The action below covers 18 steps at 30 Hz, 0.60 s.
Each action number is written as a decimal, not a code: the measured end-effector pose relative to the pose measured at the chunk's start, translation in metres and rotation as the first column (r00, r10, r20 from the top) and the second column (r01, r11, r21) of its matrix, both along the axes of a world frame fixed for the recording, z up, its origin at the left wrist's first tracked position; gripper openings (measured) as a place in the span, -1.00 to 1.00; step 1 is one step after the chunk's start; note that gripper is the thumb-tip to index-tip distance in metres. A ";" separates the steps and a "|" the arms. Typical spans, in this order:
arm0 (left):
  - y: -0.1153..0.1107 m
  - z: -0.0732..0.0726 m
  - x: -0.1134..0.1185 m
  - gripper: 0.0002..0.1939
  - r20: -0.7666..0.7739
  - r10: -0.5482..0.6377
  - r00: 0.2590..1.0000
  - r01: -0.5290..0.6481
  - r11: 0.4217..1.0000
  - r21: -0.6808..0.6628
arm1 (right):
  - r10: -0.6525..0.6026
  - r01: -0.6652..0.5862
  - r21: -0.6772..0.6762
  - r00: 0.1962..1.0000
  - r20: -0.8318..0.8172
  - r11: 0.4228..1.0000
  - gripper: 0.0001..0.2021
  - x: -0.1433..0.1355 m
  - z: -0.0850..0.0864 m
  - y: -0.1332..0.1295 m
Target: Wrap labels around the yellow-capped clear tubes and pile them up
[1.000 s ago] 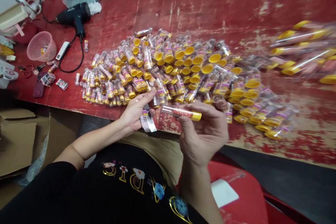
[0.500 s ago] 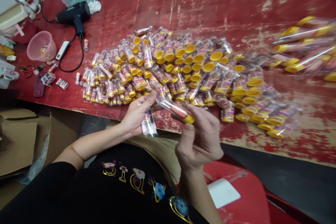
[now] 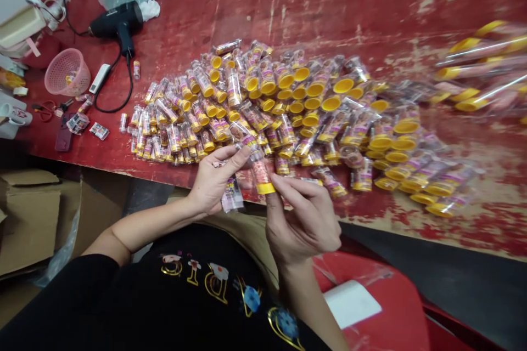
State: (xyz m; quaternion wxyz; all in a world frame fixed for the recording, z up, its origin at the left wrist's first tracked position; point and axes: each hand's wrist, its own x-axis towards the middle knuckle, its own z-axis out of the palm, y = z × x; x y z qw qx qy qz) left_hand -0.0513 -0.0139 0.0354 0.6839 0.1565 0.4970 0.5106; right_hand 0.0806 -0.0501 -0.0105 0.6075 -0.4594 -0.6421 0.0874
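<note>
My left hand (image 3: 214, 178) is closed on a clear printed sleeve, its thumb at the sleeve's upper part, and a flat stack of sleeves (image 3: 233, 196) hangs below the palm. A clear tube (image 3: 262, 173) with pinkish contents and a yellow cap sits with its upper end at the sleeve. My right hand (image 3: 302, 219) pinches the tube near its capped end, between thumb and index finger. Just beyond both hands lies a large pile of sleeved tubes with yellow caps (image 3: 267, 88).
On the red table (image 3: 329, 0), a heat gun (image 3: 119, 21) with a cable and a pink basket (image 3: 68, 74) are at the left. Bundled tubes (image 3: 486, 68) are at the right. Cardboard boxes (image 3: 28, 219) are lower left, a red stool (image 3: 387, 296) lower right.
My right hand has shifted slightly left with the tube, which has turned from slanted to nearly upright in view. Another sleeved tube now lies on the table just beyond my right hand.
</note>
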 end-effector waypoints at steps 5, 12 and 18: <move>0.000 0.007 -0.002 -0.52 0.029 -0.208 0.978 0.208 0.978 0.028 | 0.122 -0.129 -0.069 0.987 -0.100 0.989 -0.42 0.000 -0.003 0.006; -0.011 0.008 0.002 -0.49 0.020 -0.264 0.964 0.264 0.964 -0.014 | -0.004 0.002 -0.008 0.967 -0.256 1.000 -0.57 -0.004 0.005 0.012; -0.015 0.002 0.008 -0.56 0.010 -0.219 0.976 0.220 0.975 -0.025 | -0.063 0.051 -0.055 0.963 -0.263 0.997 -0.68 -0.006 0.006 0.013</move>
